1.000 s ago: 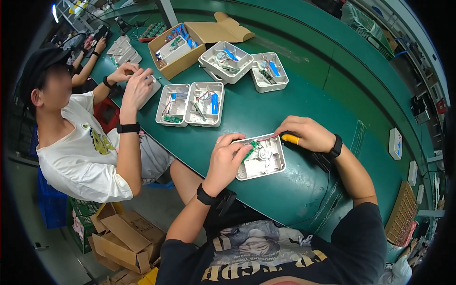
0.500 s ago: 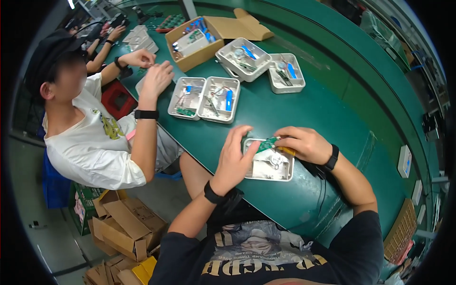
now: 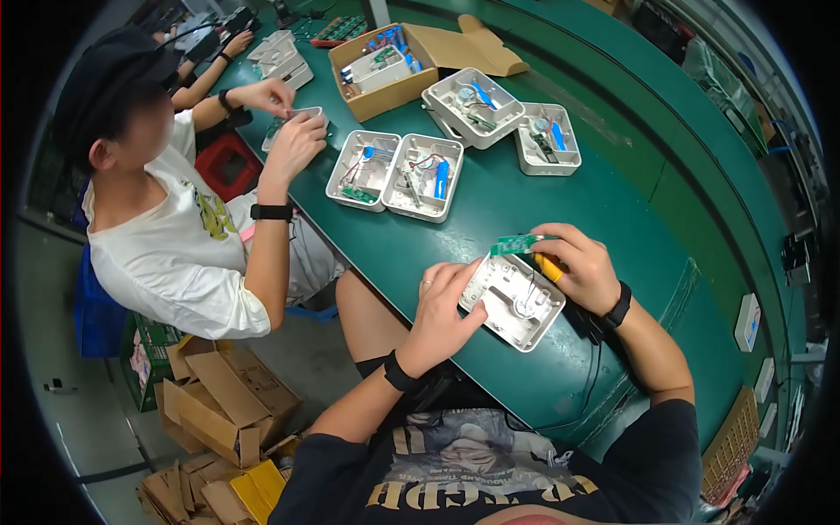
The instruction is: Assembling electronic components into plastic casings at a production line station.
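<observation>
A white plastic case [image 3: 516,302] sits tilted or turned on the green table in front of me, with a thin wire and a round part inside. My left hand [image 3: 444,308] grips its left edge, thumb over the rim and fingers along the outside. Above the case's far edge, a small green circuit board [image 3: 514,245] is pinched in the fingertips of my right hand [image 3: 579,267]. The same hand also keeps a yellow-handled tool [image 3: 549,267] in its palm; the tool's tip is hidden. A dark cable [image 3: 598,372] runs over the table below my right wrist.
Beyond the case stand open white cases [image 3: 423,179] with blue cells, wires and boards, and a cardboard box [image 3: 381,101] of similar parts. A co-worker [image 3: 175,210] sits at left, handling another case [image 3: 302,122]. Torn cartons [image 3: 223,394] lie on the floor.
My left hand has come down onto the case's edge, and the case has turned. The circuit board has been lifted away from the left hand, held by the right. My view has shifted slightly.
</observation>
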### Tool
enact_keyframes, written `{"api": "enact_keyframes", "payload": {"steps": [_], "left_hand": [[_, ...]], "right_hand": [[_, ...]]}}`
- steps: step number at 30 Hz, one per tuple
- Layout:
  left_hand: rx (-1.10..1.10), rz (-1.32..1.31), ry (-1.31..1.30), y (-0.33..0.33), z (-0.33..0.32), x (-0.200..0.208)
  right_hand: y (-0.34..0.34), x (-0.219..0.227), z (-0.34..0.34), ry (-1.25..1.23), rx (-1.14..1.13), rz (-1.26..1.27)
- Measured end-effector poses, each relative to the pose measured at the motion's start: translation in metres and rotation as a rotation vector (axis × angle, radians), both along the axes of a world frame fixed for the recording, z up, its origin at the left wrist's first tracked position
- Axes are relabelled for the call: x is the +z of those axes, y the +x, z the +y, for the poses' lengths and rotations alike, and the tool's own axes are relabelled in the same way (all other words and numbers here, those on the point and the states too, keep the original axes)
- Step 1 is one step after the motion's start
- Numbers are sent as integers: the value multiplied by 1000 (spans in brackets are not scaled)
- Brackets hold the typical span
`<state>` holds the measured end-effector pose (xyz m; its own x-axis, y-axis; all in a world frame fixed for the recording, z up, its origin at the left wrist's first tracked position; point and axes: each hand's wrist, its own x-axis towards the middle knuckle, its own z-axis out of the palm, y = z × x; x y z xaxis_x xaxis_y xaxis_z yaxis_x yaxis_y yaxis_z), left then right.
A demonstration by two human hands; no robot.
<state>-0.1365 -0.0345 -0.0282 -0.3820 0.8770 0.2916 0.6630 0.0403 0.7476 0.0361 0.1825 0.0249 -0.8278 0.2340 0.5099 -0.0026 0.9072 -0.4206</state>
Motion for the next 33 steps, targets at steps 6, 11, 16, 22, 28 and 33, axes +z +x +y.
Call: {"api": "enact_keyframes", "payload": {"steps": [6, 11, 16, 22, 28, 33], "left_hand": [[-80, -110, -29, -5, 7, 7], [-66, -153, 20, -1, 15, 8], [-47, -154, 38, -4, 10, 8], [-62, -159, 155, -1, 18, -4], [-58, -40, 247, 5, 15, -13], [-36, -3, 246, 7, 17, -15]], "right_hand": [[-4, 7, -5, -151, 222, -148], [4, 11, -14, -19, 147, -235], [-9, 19, -21, 86, 213, -234], [-3, 24, -25, -15, 90, -326], [-14, 14, -27, -42, 97, -297], [-17, 15, -22, -49, 101, -325]]}}
